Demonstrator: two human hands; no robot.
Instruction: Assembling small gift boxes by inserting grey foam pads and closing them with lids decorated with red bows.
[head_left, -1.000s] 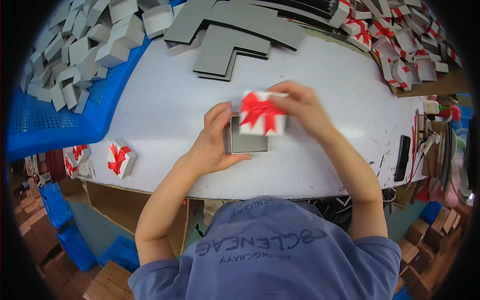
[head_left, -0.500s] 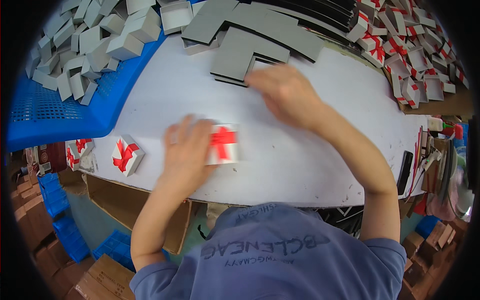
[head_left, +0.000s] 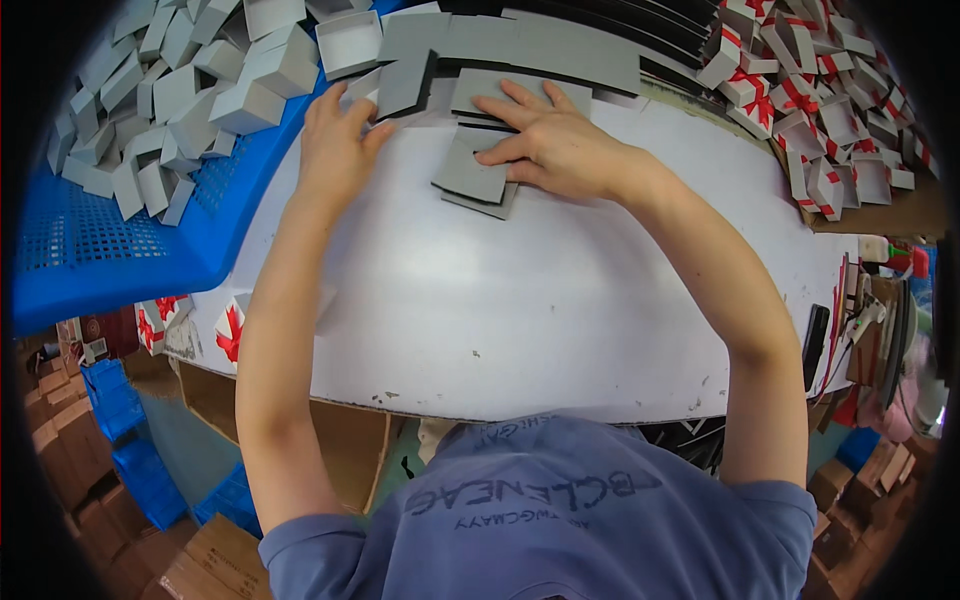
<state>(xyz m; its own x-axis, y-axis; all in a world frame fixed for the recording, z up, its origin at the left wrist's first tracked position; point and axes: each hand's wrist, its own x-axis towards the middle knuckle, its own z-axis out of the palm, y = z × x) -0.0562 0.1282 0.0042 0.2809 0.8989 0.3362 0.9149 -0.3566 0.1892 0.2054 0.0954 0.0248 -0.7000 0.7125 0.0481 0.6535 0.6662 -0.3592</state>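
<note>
The right hand's (head_left: 560,145) fingers, spread apart, touch a grey foam sheet (head_left: 475,92); a smaller foam pad (head_left: 465,170) lies nearer the person. The left hand's (head_left: 335,150) fingers, curled, hold unclear, are just left of a grey foam strip (head_left: 408,85).

It looks like a packing workshop: a worn table (head_left: 450,330) with grey pads (head_left: 468,165), a crate (head_left: 100,295) heaped with white boxes (head_left: 245,105), piled ribboned lids (head_left: 798,97), and cartons (head_left: 215,560) on the floor.
</note>
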